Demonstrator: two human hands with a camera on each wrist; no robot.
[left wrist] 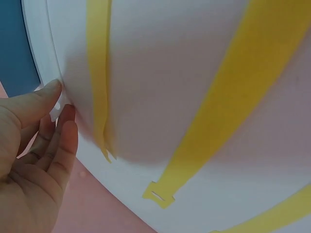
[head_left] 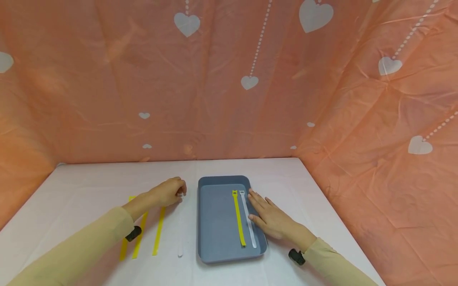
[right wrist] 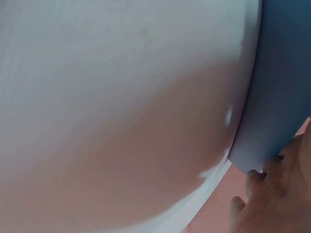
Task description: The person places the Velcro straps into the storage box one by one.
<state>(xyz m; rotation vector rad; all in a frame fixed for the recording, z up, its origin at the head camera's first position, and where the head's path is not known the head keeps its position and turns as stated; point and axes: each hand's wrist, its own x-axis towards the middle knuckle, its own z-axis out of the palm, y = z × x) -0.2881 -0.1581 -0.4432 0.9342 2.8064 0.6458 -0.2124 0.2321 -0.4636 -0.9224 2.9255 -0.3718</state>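
1. The left hand (head_left: 168, 192) pinches the far end of a white strap (head_left: 180, 222) between thumb and fingertips (left wrist: 62, 112); the strap runs toward 6 o'clock on the table (head_left: 89, 186), just left of the tray (head_left: 214, 254).
2. The right hand (head_left: 273, 218) lies flat with straight fingers on the tray's right rim, at 3 o'clock of the tray, holding nothing.
3. Inside the tray, a yellow tie (head_left: 238, 218) and a white tie (head_left: 248, 220) lie side by side, just left of the right hand.
4. Three yellow strips (head_left: 158, 230) lie parallel at 9 o'clock of the white strap, partly under the left forearm.
5. The hands are apart, with the tray between them.
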